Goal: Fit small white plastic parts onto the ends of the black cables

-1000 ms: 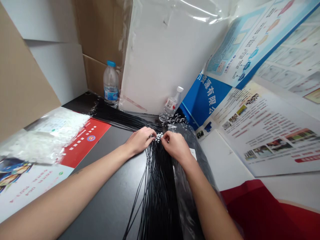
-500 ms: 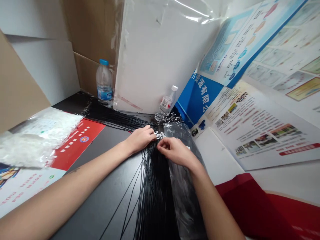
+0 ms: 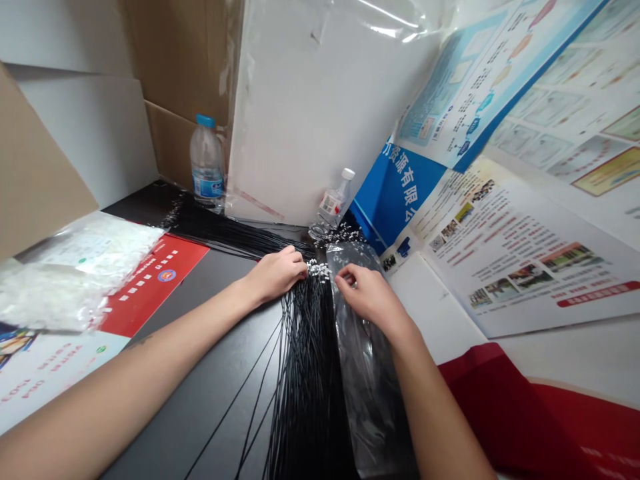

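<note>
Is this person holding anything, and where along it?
The left hand is curled beside the white tips of the black strands; whether it grips any cannot be told. The right hand shows nothing held.

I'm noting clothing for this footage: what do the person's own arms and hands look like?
The left hand and right hand show no gloves, watch or bracelet. No sleeves show. The left forearm bears a small dark mark.

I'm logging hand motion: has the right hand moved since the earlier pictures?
Yes: judged against the white-capped bottle, the right hand has shifted rightward, away from the white tips.
</note>
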Tool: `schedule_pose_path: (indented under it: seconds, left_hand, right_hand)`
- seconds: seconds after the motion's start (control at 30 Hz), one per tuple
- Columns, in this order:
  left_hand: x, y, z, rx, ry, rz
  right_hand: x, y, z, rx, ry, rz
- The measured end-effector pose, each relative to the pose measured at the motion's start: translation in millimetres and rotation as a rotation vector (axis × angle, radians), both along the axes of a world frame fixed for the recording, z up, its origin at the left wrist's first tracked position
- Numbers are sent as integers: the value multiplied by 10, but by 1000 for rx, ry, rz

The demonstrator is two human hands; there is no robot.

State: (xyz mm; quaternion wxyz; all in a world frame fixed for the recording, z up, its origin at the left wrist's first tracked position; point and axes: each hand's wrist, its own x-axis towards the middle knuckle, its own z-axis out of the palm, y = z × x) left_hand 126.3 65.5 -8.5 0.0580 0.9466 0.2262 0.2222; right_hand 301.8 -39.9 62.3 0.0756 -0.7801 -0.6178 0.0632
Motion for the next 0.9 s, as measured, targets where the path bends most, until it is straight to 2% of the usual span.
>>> schedule_pose_path:
  seconds: [0.13, 0.33, 0.47, 0.57, 0.73, 0.83, 0.9]
  left_hand:
    - [60, 32, -1, 19, -26, 52]
    - [152, 52, -78, -35, -86, 103]
    - [78, 53, -95, -83, -171, 60]
    - [-35, 45, -65, -103, -203, 74]
    - [-185, 18, -33, -144, -50, 166]
    - [-205, -2, -24, -190, 16, 217]
    - [-195, -19, -11, -194, 61, 221]
  right_hand:
    - [39, -30, -2, -190, -133, -100]
    - [-64, -8, -66, -269, -253, -187]
    - [-79, 12, -131, -268, -274, -187]
    - [-39, 14, -102, -238, -258, -194]
    - [23, 134, 29, -103, -141, -105]
    - [-30, 280, 24, -72, -141, -37]
    - [-88, 347, -10, -81, -179, -42]
